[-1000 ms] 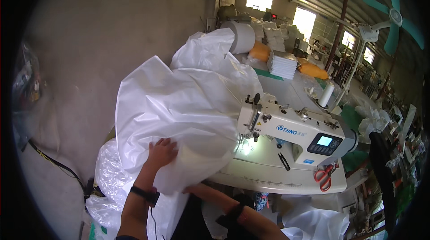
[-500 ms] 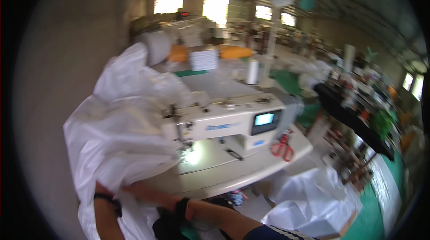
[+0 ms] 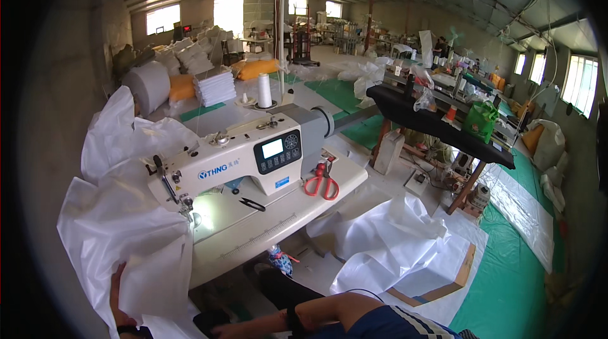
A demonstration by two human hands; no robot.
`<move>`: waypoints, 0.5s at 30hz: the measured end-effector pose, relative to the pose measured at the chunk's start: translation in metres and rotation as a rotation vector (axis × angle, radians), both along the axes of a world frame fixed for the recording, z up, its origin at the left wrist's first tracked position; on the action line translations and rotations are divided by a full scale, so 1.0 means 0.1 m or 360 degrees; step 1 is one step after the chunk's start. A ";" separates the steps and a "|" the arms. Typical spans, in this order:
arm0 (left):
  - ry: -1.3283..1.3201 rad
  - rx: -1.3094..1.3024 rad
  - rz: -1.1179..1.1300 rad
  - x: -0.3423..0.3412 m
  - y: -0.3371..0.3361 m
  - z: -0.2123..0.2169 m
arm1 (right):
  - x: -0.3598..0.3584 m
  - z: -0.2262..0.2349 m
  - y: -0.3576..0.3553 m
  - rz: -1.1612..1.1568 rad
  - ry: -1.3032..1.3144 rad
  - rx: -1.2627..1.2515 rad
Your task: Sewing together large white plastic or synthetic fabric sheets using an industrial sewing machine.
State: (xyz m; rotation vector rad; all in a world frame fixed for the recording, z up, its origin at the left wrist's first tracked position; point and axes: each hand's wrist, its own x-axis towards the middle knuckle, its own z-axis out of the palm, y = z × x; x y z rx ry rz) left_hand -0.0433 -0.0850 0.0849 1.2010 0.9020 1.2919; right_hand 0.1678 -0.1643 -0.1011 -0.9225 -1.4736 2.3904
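While L hand (image 3: 118, 277) touches wht sheet (image 3: 120, 219), sewing m/c (image 3: 237, 165) is lit.

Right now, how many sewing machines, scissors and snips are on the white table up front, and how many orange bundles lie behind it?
Sewing machine: 1
Red-handled scissors: 1
Black snips: 1
Orange bundles: 2
Total: 5

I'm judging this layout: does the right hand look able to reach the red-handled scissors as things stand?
Probably yes: the red-handled scissors lie uncovered on the table beside the sewing machine, though the right hand, down at the picture's lower edge, would likely need raising.
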 end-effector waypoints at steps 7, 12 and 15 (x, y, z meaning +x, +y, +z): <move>0.1134 0.0242 0.0456 0.00 -0.28 0.23 | -0.61 -0.17 0.13 -0.0300 -0.0014 0.0346; 0.1885 -0.0270 0.0527 -0.03 0.14 -0.67 | -0.28 0.02 -0.05 -0.0335 0.0290 -0.0197; 0.2030 -0.0332 0.0657 -0.37 -0.07 -0.81 | 0.39 0.41 -0.30 -0.0120 0.0539 -0.0550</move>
